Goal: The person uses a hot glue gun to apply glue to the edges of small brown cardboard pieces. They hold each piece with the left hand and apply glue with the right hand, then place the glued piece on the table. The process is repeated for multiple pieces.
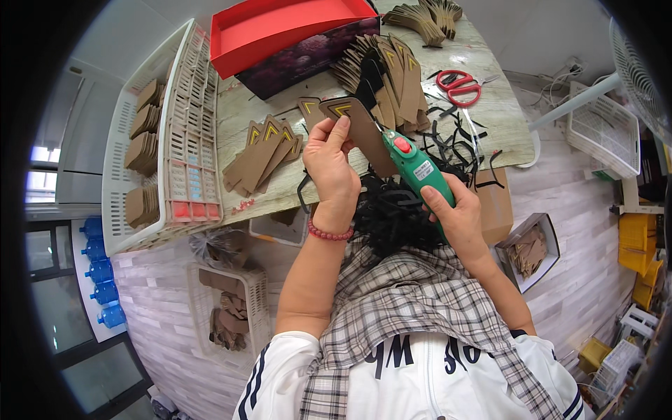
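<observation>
A flat brown piece (369, 140) with a pointed end and a yellow V mark is pinched by my left hand (329, 155), fingers and thumb closed at its edge. My right hand (456, 213) is wrapped round a green handheld electric tool (414, 166) with a red button. The tool's thin tip is close to the brown piece's right edge; I cannot tell if they touch. Similar brown pieces (260, 157) lie fanned to the left, and a larger pile (402, 80) lies beyond my hands. Curled black strips (458, 140) are scattered on the right; more black trimmings (392, 217) heap at my lap.
Red-handled scissors (458, 88) rest on the table (490, 66) at far right. A red open box (280, 31) stands at the back. On the left is a white crate (168, 147) holding brown stacks. A basket (255, 287) and tray (553, 241) are on the floor.
</observation>
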### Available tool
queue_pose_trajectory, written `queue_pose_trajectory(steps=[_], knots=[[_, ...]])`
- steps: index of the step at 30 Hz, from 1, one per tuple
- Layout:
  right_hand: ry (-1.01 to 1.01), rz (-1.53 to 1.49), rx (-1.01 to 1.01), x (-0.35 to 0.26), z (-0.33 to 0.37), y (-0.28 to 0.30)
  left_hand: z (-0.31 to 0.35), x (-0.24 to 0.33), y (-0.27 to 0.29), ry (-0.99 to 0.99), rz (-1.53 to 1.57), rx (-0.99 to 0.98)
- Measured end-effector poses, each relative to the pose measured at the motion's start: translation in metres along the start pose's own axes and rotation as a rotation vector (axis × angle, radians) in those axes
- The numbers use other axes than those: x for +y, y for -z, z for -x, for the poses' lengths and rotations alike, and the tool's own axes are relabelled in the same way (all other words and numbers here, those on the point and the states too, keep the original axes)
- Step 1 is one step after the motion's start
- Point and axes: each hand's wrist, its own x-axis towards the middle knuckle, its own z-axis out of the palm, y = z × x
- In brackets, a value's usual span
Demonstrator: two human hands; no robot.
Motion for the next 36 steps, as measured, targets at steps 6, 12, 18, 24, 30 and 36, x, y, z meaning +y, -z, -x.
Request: queue_pose_trajectory(steps=[6, 12, 18, 24, 30, 36], knots=[[-0.009, 0.012, -0.006, -0.004, 0.001, 0.005, 0.007, -0.004, -0.001, 0.08, -0.002, -0.057], [-0.005, -0.02, 0.003, -0.001, 0.002, 0.006, 0.013, -0.007, 0.001, 0.117, -0.059, -0.092], [-0.011, -0.03, 0.008, -0.004, 0.001, 0.009, 0.021, -0.005, -0.003, 0.157, -0.115, -0.107], [-0.017, -0.04, 0.004, -0.005, 0.002, 0.011, 0.019, -0.002, 0.001, 0.053, -0.208, -0.129], [-0.01, -0.018, -0.024, -0.002, 0.003, 0.013, 0.011, 0.002, 0.005, -0.086, -0.349, -0.124], [-0.017, -0.013, -0.031, 0.0, 0.003, 0.014, 0.007, 0.005, 0.008, -0.16, -0.475, -0.182]])
